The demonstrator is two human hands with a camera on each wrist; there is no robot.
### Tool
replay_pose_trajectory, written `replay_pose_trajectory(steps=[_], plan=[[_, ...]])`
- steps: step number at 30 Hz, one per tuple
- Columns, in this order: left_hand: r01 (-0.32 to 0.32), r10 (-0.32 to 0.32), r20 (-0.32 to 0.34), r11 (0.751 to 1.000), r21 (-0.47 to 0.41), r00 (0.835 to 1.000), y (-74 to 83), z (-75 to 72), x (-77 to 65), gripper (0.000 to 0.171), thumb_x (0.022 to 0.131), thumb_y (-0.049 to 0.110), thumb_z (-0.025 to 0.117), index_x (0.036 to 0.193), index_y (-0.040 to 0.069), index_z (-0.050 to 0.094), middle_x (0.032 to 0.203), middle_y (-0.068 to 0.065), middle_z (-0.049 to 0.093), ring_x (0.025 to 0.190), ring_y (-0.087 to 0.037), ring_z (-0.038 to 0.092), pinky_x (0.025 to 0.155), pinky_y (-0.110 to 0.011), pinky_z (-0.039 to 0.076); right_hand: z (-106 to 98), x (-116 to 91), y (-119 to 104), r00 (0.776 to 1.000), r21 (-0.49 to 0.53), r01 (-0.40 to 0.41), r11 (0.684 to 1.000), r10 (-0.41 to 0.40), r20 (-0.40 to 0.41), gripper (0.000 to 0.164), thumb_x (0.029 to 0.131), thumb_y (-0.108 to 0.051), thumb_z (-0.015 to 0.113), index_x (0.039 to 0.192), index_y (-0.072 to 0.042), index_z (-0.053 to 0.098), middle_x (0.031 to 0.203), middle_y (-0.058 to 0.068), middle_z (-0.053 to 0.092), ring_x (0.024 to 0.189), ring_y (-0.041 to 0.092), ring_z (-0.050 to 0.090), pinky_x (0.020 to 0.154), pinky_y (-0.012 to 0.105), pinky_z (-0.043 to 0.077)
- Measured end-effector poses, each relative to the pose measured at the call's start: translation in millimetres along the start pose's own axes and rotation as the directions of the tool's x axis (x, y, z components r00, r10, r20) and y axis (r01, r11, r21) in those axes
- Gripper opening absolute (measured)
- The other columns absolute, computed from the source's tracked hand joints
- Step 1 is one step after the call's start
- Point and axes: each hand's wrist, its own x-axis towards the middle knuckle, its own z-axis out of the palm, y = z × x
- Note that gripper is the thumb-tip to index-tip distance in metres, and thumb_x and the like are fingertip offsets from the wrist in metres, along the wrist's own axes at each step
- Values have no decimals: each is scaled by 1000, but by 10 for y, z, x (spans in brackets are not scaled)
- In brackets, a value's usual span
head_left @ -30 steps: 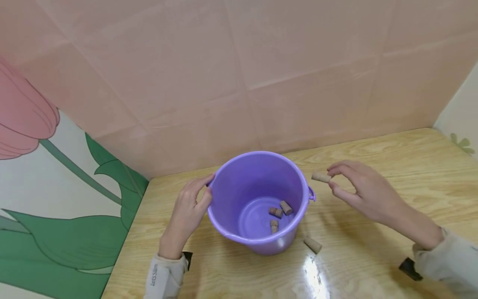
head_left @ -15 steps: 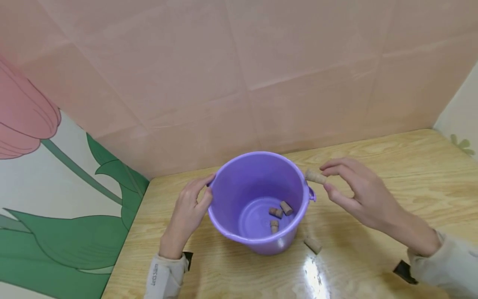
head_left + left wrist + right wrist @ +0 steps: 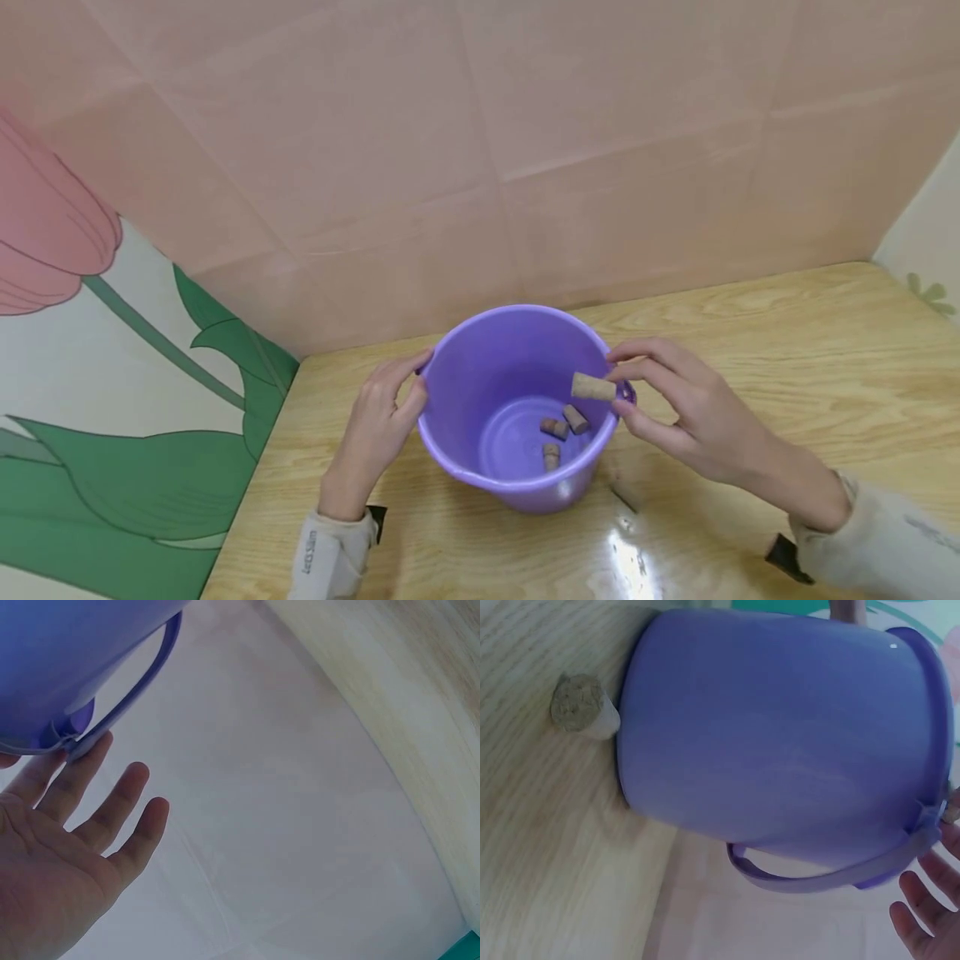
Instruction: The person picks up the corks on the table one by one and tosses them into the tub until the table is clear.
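A purple bucket [image 3: 517, 333] stands on the wooden table, tilted slightly toward me in the head view. My left hand [image 3: 378, 421] pinches its left rim between thumb and fingers; in the left wrist view the other fingers [image 3: 124, 799] spread beside the bucket's handle [image 3: 142, 686]. My right hand [image 3: 693, 408] pinches a cork [image 3: 593, 387] by one end, holding it over the bucket's right rim. Three corks lie on the bucket floor, one of them a cork [image 3: 575, 418] near the right wall. Outside, another cork [image 3: 581, 705] lies on the table close to the bucket's base.
The wood-grain table [image 3: 787, 333] extends to both sides of the bucket. Behind it rises a pinkish covered wall [image 3: 480, 167]. On the left stands a panel with a painted tulip [image 3: 52, 217] and green leaves.
My right hand has moved left with the cork, from beside the bucket to over its right rim. My left hand has stayed on the rim.
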Motion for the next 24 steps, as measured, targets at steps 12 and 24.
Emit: replay_pose_trajectory(steps=[12, 24], plan=[[4, -4, -5, 1000, 3, 1000, -1, -5, 2, 38, 96, 19, 56, 133, 13, 64, 129, -5, 68, 122, -25, 60, 108, -47, 47, 44, -43, -28, 998, 16, -46, 999, 45, 37, 31, 100, -37, 57, 108, -11, 73, 121, 11, 63, 114, 15, 53, 96, 15, 41], [12, -12, 5, 1000, 3, 1000, -10, -9, -1, 38, 97, 20, 54, 133, 13, 64, 130, -4, 67, 123, -24, 59, 108, -46, 46, 42, -70, -39, 994, 69, -95, 993, 91, 64, 26, 96, -29, 65, 115, -14, 72, 126, 14, 58, 117, 12, 51, 95, 13, 39]])
